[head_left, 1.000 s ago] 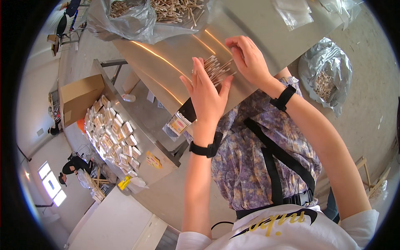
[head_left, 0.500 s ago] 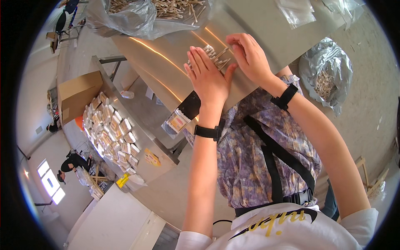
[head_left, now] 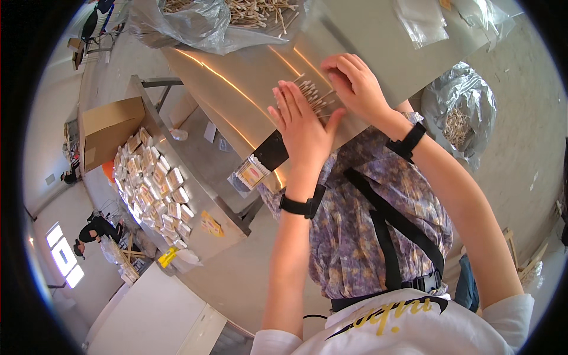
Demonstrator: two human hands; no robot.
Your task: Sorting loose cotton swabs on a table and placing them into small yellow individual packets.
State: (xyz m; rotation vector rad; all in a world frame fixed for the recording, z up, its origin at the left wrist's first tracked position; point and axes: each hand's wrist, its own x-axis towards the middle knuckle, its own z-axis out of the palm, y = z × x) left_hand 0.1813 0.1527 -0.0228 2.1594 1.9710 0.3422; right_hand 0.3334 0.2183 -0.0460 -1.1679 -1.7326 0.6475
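A loose bunch of cotton swabs [head_left: 312,96] lies on the shiny metal tabletop [head_left: 236,89] in front of me. My left hand [head_left: 305,127] rests against the left side of the bunch, fingers stretched out and thumb apart, partly hiding it. To the right, my right hand [head_left: 362,89] is held just beside the swabs, fingers loosely curved with the thumb apart. One swab sticks out toward it; I cannot tell whether they touch. A clear pack of swabs [head_left: 251,171] sits by a black piece [head_left: 272,149] at the table edge, left of my left wrist.
A large plastic bag [head_left: 195,26] of loose swabs lies at the far left of the tabletop. Clear bags [head_left: 420,23] lie far right. Another swab bag [head_left: 458,112] stands on the floor at right. On a side table, packed swabs [head_left: 151,183] pile beside a cardboard box [head_left: 112,130].
My left hand has shifted slightly right and nearer to me, showing more of the swabs. The right hand's fingers have curled a little more. The whole view has shifted slightly.
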